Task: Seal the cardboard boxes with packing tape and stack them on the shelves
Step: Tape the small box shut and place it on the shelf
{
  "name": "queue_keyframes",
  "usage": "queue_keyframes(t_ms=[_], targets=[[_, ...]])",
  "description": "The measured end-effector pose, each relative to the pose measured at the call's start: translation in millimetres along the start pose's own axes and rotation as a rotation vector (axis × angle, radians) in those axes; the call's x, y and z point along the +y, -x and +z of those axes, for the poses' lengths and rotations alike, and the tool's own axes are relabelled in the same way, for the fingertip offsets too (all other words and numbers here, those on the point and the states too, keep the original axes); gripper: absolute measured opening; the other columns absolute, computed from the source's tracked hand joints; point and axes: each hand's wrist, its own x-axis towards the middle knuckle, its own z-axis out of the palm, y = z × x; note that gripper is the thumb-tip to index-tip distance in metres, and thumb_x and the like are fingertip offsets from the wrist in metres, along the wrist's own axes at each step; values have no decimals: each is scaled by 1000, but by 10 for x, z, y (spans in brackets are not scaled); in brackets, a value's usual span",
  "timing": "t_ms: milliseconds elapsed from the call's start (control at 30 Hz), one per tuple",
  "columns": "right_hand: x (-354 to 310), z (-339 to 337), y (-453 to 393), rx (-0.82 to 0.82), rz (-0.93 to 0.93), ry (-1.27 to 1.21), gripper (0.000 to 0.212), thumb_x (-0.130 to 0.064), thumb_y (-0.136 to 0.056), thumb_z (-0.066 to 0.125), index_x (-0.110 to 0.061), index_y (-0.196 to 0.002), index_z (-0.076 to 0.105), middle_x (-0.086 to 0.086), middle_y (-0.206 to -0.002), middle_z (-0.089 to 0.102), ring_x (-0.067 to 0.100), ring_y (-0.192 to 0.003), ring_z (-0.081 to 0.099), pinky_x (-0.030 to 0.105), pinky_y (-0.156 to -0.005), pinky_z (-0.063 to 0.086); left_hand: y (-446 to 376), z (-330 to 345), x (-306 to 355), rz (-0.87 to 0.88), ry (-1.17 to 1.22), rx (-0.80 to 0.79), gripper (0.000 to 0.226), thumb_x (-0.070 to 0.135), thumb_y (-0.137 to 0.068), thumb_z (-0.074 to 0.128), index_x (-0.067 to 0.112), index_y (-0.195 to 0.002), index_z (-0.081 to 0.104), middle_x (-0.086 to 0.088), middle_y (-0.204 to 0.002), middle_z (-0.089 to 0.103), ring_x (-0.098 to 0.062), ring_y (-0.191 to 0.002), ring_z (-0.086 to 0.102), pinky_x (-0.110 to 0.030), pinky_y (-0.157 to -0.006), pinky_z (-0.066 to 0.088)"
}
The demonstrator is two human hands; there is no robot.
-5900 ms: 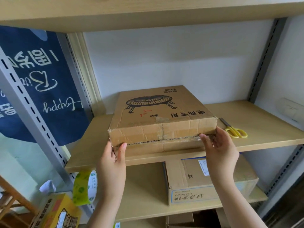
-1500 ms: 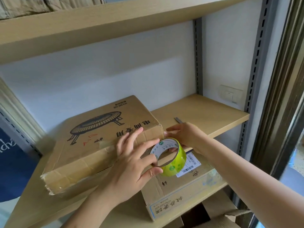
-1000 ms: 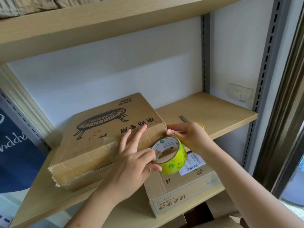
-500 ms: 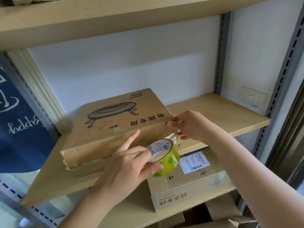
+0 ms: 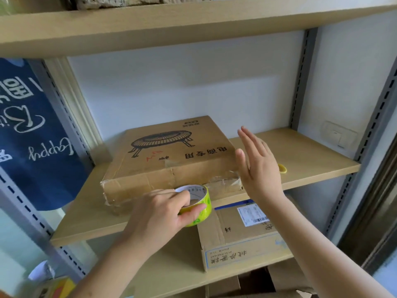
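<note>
1. A flat box point(image 5: 171, 160) lies on the middle shelf point(image 5: 300, 160), with a drawing on its top.
2. The left hand point(image 5: 159, 214) is closed around a green tape roll point(image 5: 197, 205), right in front of the box's front side.
3. Clear tape point(image 5: 223, 181) is stuck along the right part of that front side.
4. The right hand point(image 5: 257, 166) is open flat with fingers spread, just beside the box's right corner. It holds nothing.
5. A smaller box point(image 5: 242, 233) sits on the shelf below.
</note>
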Motion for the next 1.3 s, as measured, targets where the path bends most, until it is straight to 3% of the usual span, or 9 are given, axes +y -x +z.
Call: queue_keyframes(t_ms=[133,300,467,600,767,967,1067,1200,1300], targets=[[-133,359,-100,90,-293,137,45,-31,-105,32,-8,-119,68,5,-124,67,27,-112,60,38,-95,44,40,30,-2,22,2,-7,47,45,-93,57,17,-58,46,4,-47,42,-17,-41,41,-27,-38,34],[-108,611,-85,261,-293,344,37,-24,-103,37,-13,-91,69,3,-85,64,28,-76,56,36,-74,43,-24,49,-3,4,10,23,43,42,-93,56,22,-59,39,3,-44,40,-19,-38,40,-23,-40,27],[-66,656,-96,258,-295,385,38,-26,-104,36,-12,-95,71,4,-89,67,28,-78,57,37,-71,43,162,-255,-282,92,-42,-36,30,41,-87,64,31,-72,40,9,-50,37,-15,-41,41,-19,-48,23],[-57,675,-99,273,-286,398,39,-25,-105,35,-11,-95,70,6,-89,67,29,-79,56,38,-71,43,451,-656,-632,41,-224,-97,38,46,-89,62,26,-64,42,10,-51,29,-13,-42,33,-20,-47,24],[-79,722,-68,296,-306,390,32,-23,-104,38,-10,-96,67,8,-90,66,29,-81,53,39,-71,40,715,-742,-704,-109,-439,-98,48,55,-91,60,19,-60,53,4,-47,49,-17,-42,50,-23,-43,39],[-126,695,-65,289,-254,440,37,-21,-103,35,-7,-92,67,11,-83,63,34,-77,53,41,-70,41,1002,-704,-722,-89,-339,-99,37,49,-91,61,21,-67,56,7,-56,54,-13,-51,53,-22,-49,37],[-284,666,-32,297,-167,392,39,-22,-104,33,-7,-88,65,10,-80,63,33,-78,52,42,-80,43,1076,-785,-794,-58,-323,-153,29,45,-91,57,22,-73,58,9,-64,57,-11,-58,52,-20,-57,32],[-767,807,-6,247,-209,287,45,-31,-103,30,-12,-83,65,3,-86,68,28,-87,60,45,-113,34,1061,-833,-871,-108,-360,-151,33,46,-94,52,21,-72,59,7,-66,60,-14,-59,55,-28,-58,46],[-983,963,67,212,-322,266,44,-34,-101,33,-13,-93,70,1,-95,71,27,-90,64,44,-103,41,1103,-886,-904,-104,-393,-148,35,46,-95,52,22,-70,57,7,-63,58,-14,-58,51,-30,-62,44]])
